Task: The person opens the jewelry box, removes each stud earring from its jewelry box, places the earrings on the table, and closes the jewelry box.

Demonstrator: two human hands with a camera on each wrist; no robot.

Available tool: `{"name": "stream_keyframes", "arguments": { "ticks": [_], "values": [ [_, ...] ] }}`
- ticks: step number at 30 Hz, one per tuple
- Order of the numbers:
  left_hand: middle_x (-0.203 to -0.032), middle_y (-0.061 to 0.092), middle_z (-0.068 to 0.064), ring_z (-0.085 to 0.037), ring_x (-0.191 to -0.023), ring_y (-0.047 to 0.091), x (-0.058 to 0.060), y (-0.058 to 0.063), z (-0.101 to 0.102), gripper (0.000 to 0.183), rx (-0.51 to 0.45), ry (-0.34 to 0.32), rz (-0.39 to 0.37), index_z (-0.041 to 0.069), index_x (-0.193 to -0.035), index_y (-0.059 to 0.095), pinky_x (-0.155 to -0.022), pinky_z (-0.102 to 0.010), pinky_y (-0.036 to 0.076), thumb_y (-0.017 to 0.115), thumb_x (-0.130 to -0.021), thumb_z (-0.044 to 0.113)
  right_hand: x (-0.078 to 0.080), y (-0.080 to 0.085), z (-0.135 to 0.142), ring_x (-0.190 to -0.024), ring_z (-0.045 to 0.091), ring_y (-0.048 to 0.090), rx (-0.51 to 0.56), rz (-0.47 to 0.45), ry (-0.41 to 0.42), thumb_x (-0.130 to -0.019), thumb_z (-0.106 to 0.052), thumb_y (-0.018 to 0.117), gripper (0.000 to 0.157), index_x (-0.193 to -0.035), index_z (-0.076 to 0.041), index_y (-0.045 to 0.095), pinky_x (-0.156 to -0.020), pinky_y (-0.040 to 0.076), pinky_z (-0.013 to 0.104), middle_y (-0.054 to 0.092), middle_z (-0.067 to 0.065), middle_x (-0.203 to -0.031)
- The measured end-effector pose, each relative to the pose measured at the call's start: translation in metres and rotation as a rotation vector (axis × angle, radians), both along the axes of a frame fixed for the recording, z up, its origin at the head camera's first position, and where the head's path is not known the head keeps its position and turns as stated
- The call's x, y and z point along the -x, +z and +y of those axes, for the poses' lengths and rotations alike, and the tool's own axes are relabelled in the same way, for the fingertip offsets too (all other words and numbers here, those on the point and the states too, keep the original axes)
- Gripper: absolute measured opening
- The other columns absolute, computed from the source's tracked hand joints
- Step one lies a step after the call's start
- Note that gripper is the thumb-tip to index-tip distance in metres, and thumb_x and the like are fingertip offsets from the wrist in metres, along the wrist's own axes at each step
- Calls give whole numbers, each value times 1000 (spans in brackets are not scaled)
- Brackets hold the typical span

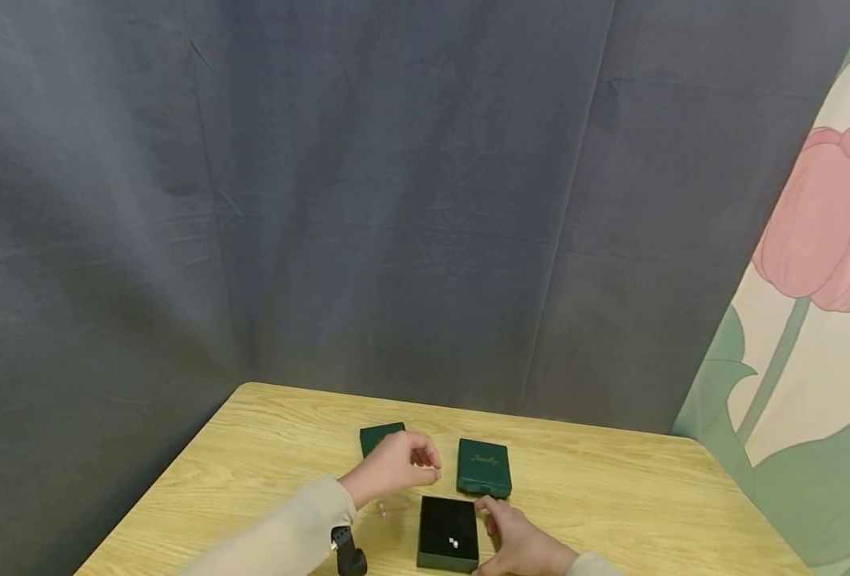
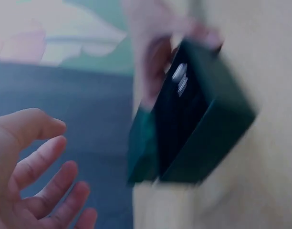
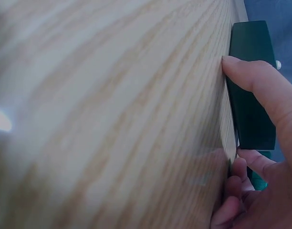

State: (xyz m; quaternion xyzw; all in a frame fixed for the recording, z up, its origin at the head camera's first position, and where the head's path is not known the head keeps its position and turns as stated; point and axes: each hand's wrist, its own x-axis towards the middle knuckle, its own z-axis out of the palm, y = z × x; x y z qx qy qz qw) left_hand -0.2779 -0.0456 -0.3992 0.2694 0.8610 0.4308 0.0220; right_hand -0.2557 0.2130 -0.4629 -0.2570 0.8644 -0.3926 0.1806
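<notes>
An open green jewelry box (image 1: 448,562) with a black lining stands near the front of the table. A pair of small white earrings (image 1: 453,542) lies inside it, also visible though blurred in the left wrist view. My right hand (image 1: 521,544) holds the box at its right side, index finger at the far corner and thumb (image 3: 253,76) against its side. My left hand (image 1: 399,462) hovers left of and beyond the box. Its fingers (image 2: 50,183) are loosely bent, with nothing between them. Small pearly pieces (image 1: 382,508) lie on the table beneath the left wrist.
Behind the open box lies a green box or lid (image 1: 484,468) with gold lettering. Another green piece (image 1: 381,434) is partly hidden by the left hand. The wooden table (image 1: 612,488) ends at a dark grey curtain (image 1: 410,240); a tulip-patterned panel (image 1: 813,224) stands at right.
</notes>
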Motion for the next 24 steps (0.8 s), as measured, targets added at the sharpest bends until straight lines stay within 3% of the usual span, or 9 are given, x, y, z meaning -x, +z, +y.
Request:
{"name": "stream_keyframes", "arguments": {
  "ticks": [4, 8, 18, 24],
  "values": [
    [-92, 58, 12, -10, -90, 55, -12, -10, 20, 10, 62, -48, 11, 23, -79, 69, -81, -28, 46, 78, -80, 22, 1, -2, 0, -70, 11, 44, -15, 19, 0, -72, -23, 86, 69, -125, -3, 46, -58, 37, 23, 48, 4, -85],
    [-94, 53, 12, -9, -91, 49, -22, -19, 29, 11, 149, -92, 10, 25, -79, 69, -80, -25, 44, 80, -80, 26, 2, -3, 0, -68, 9, 44, -23, 24, 5, -72, -26, 86, 71, -126, -3, 46, -58, 37, 23, 49, 3, -84],
    [-89, 46, 15, -5, -81, 38, -33, -29, 31, 23, 353, -41, 103, 29, -67, 62, -73, -22, 41, 82, -76, 38, 1, -2, 0, -68, 11, 43, -8, -10, -7, -73, -23, 85, 69, -126, -3, 46, -58, 35, 23, 47, 4, -84],
    [-90, 46, 14, -4, -80, 38, -35, -34, 31, 25, 405, -27, 163, 30, -65, 61, -70, -21, 40, 81, -75, 41, 0, -1, -1, -68, 11, 42, 3, -16, -7, -73, -18, 85, 66, -125, -4, 46, -58, 34, 23, 47, 5, -84]
  ]
}}
